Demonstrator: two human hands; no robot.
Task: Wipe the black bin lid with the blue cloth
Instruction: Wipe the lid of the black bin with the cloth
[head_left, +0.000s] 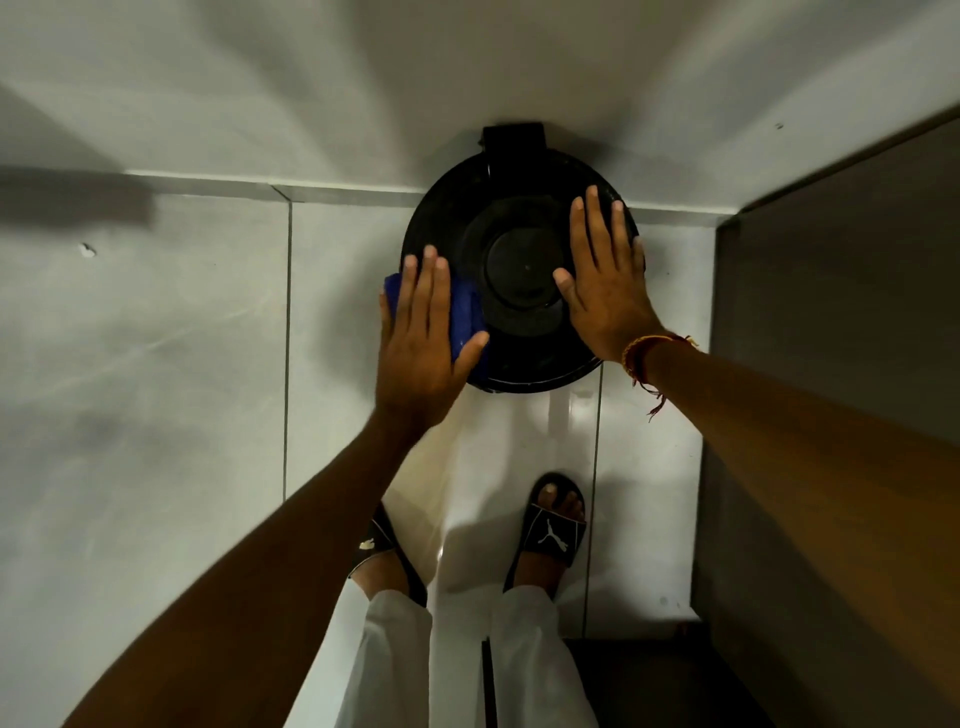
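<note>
A round black bin lid with a raised centre disc faces up at me, its hinge at the far side against the wall. My left hand lies flat on a folded blue cloth, pressing it onto the lid's left rim. Most of the cloth is hidden under the palm and fingers. My right hand rests flat on the right half of the lid, fingers spread, holding nothing. A red thread band circles that wrist.
The bin stands on a pale tiled floor against a white wall. A dark cabinet side rises close on the right. My two feet in black slides stand just in front of the bin.
</note>
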